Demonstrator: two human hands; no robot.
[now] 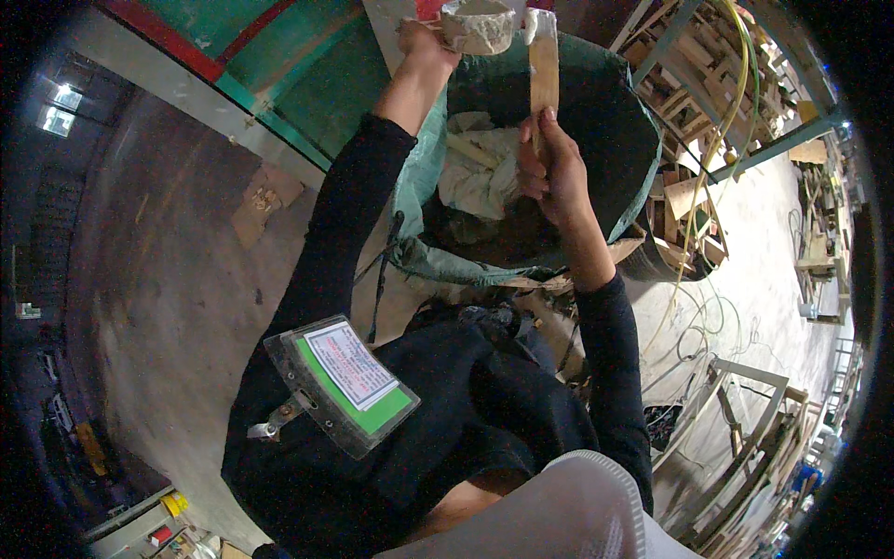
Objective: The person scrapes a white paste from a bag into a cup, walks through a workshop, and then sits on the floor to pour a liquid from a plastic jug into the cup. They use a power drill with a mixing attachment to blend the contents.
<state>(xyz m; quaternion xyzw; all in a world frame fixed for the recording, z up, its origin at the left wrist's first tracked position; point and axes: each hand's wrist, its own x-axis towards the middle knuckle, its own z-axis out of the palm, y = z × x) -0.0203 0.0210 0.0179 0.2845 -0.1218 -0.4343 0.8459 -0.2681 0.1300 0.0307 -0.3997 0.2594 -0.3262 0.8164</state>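
At the top edge, my left hand (426, 47) grips a small round cup (480, 34) crusted with pale paste. My right hand (556, 166) is closed round the lower part of a flat wooden stick (544, 82), held upright just right of the cup and apart from it. Whitish paste clings to the stick's upper end. Both are over a large green woven sack (414, 200) with a wide, open mouth. Crumpled pale sheeting (480, 182) lies inside it. The left hand's fingertips are partly hidden behind the cup.
A green and red panel (307, 79) stands at the upper left. On the right, scrap wood (698, 74) is piled in a metal frame, with a yellow hose (712, 158) hanging past it. A flat piece of cardboard (264, 200) lies on the floor at left.
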